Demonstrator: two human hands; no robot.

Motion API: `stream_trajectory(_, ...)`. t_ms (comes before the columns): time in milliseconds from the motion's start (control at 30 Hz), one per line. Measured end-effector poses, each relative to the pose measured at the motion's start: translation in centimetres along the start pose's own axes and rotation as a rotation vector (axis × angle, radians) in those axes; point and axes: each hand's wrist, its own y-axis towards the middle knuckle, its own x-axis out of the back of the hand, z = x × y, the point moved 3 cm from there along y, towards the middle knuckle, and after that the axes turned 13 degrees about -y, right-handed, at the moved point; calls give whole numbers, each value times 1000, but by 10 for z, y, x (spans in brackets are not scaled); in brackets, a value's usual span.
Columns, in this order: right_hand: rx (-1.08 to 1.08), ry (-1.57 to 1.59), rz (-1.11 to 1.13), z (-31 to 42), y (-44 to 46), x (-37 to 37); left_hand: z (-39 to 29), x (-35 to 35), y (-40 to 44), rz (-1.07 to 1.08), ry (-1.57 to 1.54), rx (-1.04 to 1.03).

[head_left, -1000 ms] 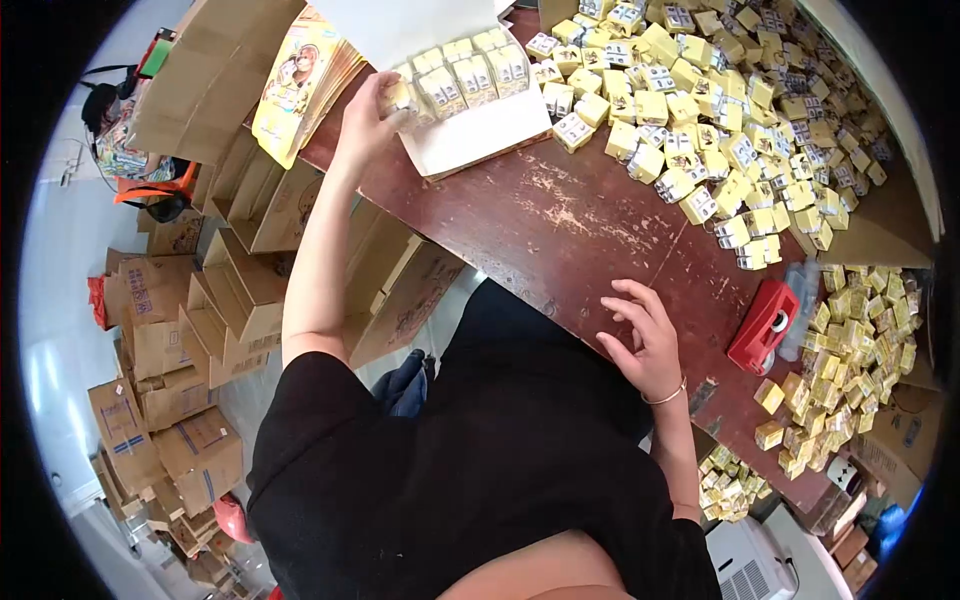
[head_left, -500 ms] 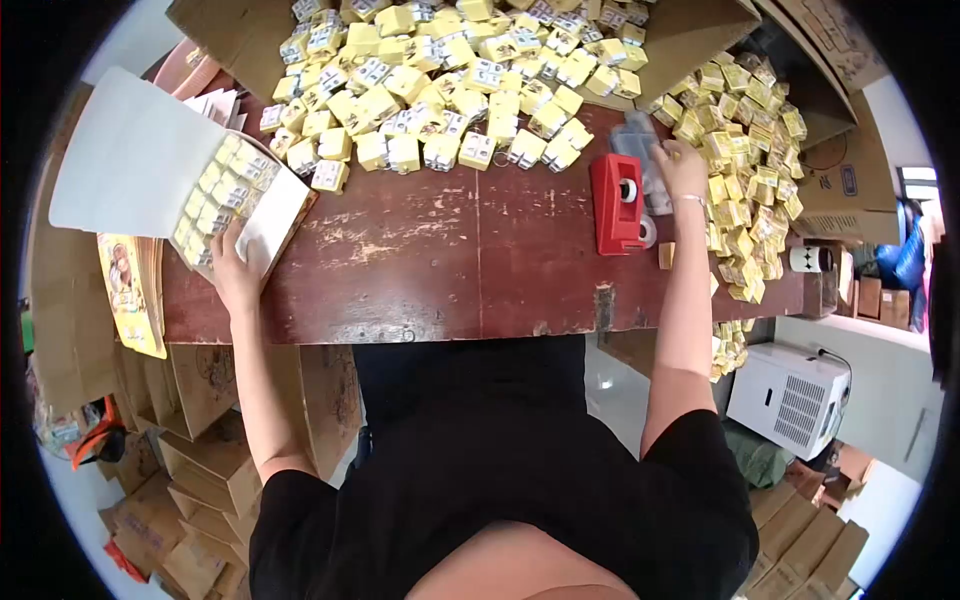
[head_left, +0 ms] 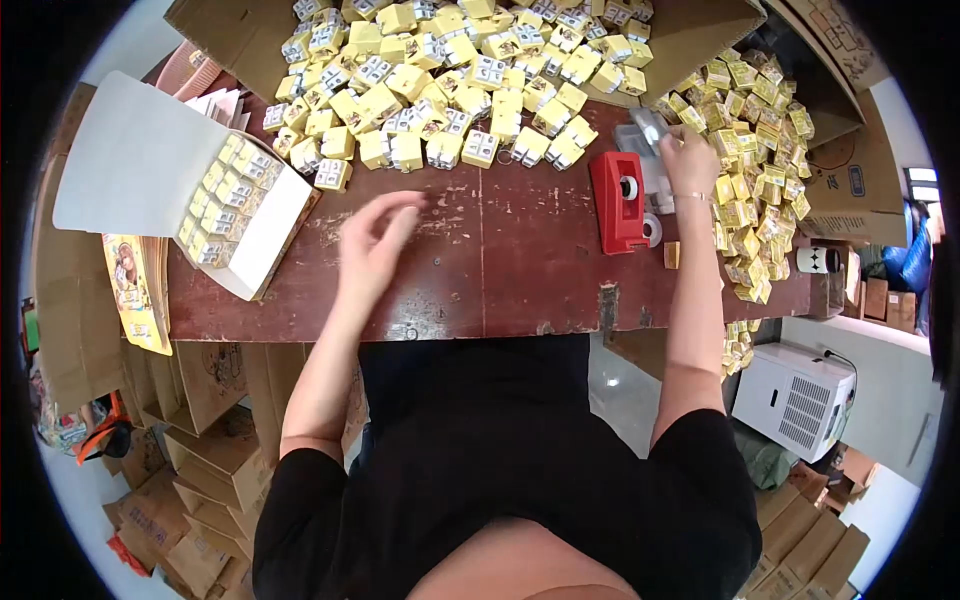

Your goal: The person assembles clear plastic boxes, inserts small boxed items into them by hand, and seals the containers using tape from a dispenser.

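Note:
My left hand (head_left: 372,245) hovers over the red-brown table, empty, with its thumb and fingers apart. My right hand (head_left: 692,162) is closed on a clear plastic case (head_left: 650,126), held up beside the red tape dispenser (head_left: 618,205). More clear plastic pieces (head_left: 655,180) lie under it, partly hidden by the hand and the dispenser. On the left stands an open white box (head_left: 275,225) holding rows of small yellow-and-white blocks (head_left: 222,205). A large heap of similar yellow-and-white blocks (head_left: 440,95) covers the table's far side.
At the right lies a heap of yellow packets (head_left: 750,170). Yellow printed sheets (head_left: 135,290) hang at the table's left edge. A large cardboard box (head_left: 690,40) lies open behind the blocks. A white machine (head_left: 795,400) stands at lower right, and cardboard boxes (head_left: 215,465) at lower left.
My left hand has left the white box and moved right over the table, its fingers now spread. My right hand has stayed near the tape dispenser, with the clear case now tilted up.

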Motion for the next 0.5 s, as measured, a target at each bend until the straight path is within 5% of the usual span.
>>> stream_trajectory(67,346,284,-357,38,-42,33,-3,-55,5,235,-580,406)
stream_trajectory(133,562,442,-292,86,-95,71,0,-93,9,296,-854,709)
stream_trajectory(200,744,522,-209,105,-135,74,20,-108,13,262,-784,681)
stream_trajectory(367,796,474,306,99,-135,84,30,-105,-6,465,-726,577)
stream_trajectory(500,832,589,374,107,-130,78,21,-97,-9,507,-606,526)
